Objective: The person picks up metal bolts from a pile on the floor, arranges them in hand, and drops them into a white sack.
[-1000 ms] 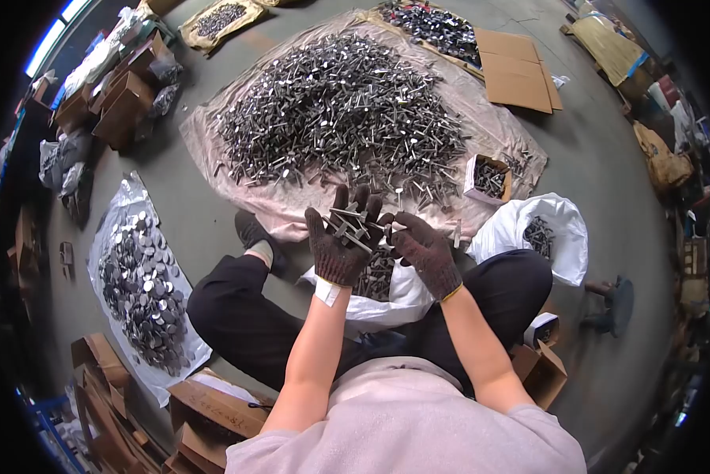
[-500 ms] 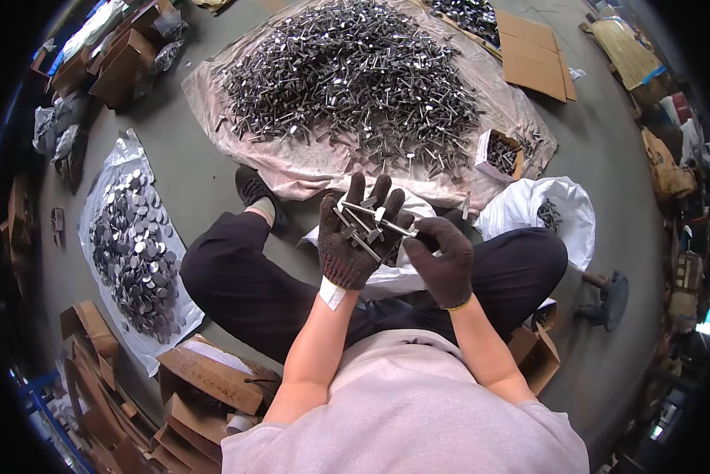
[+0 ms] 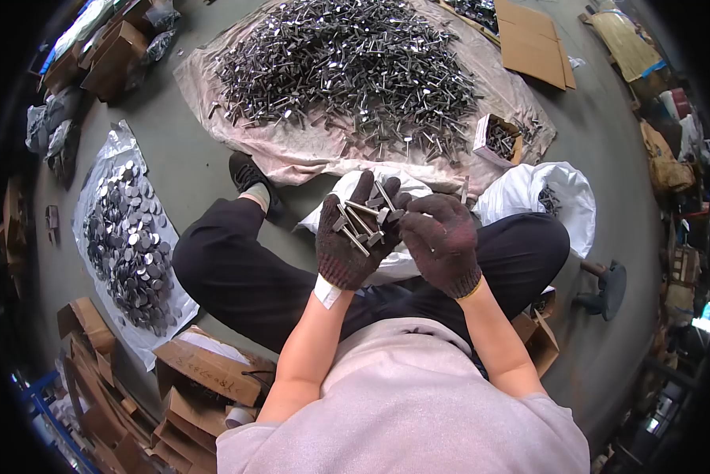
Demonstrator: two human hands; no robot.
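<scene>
My left hand (image 3: 347,241), in a dark knit glove, is turned palm up with its fingers spread under several T-shaped metal bolts (image 3: 358,223). My right hand (image 3: 443,243), gloved the same way, is beside it with fingers curled. Its fingertips meet the head of one T-shaped bolt (image 3: 386,197) that slants over the left fingers; the exact grip is partly hidden. Beyond both hands, a big heap of similar metal pieces (image 3: 343,71) lies on a pinkish cloth (image 3: 201,87). A white sack (image 3: 402,180) sits between my legs, partly covered by the hands.
Round metal discs (image 3: 134,245) lie on a plastic sheet (image 3: 94,193) at left. At right are a small box of bolts (image 3: 497,142), an open white sack (image 3: 572,205) and a dark stool (image 3: 608,292). Cardboard boxes (image 3: 205,367) stand at lower left, flat cardboard (image 3: 533,43) upper right.
The bolt at my right fingertips has swung from lying across the left palm to pointing up and away. My right fingers have curled in more, and the view has shifted slightly.
</scene>
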